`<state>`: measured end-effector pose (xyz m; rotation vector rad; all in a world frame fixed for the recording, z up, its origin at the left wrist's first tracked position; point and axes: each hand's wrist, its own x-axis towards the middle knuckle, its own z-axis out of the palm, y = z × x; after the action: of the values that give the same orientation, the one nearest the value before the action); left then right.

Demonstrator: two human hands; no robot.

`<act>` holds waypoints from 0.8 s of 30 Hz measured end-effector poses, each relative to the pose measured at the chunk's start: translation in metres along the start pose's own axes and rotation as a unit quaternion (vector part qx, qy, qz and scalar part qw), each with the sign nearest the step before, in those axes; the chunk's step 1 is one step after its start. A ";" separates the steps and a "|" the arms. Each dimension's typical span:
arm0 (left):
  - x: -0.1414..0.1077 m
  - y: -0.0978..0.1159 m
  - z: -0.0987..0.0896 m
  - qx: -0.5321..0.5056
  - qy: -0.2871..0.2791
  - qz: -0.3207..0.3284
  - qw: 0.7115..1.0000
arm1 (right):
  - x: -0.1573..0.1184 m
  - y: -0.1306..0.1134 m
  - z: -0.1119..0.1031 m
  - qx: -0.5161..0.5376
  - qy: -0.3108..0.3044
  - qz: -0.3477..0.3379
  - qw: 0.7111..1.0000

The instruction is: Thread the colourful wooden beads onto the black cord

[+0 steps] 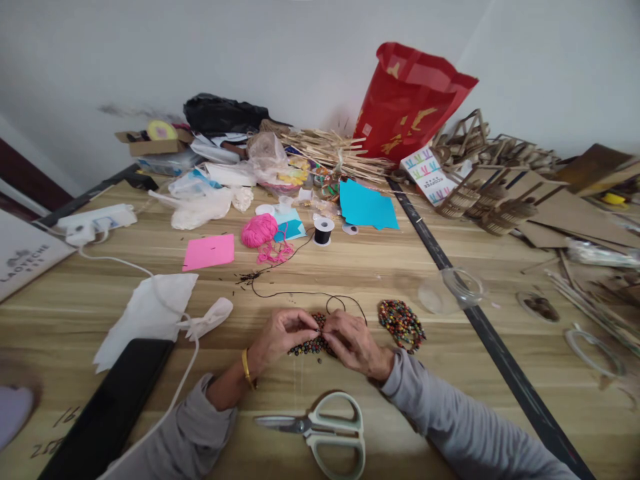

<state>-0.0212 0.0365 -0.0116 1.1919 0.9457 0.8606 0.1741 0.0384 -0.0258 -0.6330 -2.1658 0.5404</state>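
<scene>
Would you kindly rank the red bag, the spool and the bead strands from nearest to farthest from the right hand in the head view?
1. Bead strands, just to the right of the right hand.
2. Spool, beyond the hand, slightly left.
3. Red bag, at the back by the wall.

Left grip (pixel 281 339), right grip (pixel 356 342), loose beads (pixel 311 346) beneath, scissors (pixel 303 425) nearby
</scene>
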 end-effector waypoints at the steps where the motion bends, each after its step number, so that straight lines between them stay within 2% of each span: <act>1: 0.000 0.000 0.000 -0.002 0.000 0.001 1.000 | 0.000 0.000 0.000 0.001 0.000 -0.001 1.000; 24: 0.000 -0.002 -0.001 0.009 -0.024 0.030 0.999 | -0.002 0.004 0.003 0.030 0.013 -0.010 0.999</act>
<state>-0.0217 0.0363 -0.0141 1.2568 0.8853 0.8685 0.1736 0.0396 -0.0309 -0.5832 -2.1222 0.5812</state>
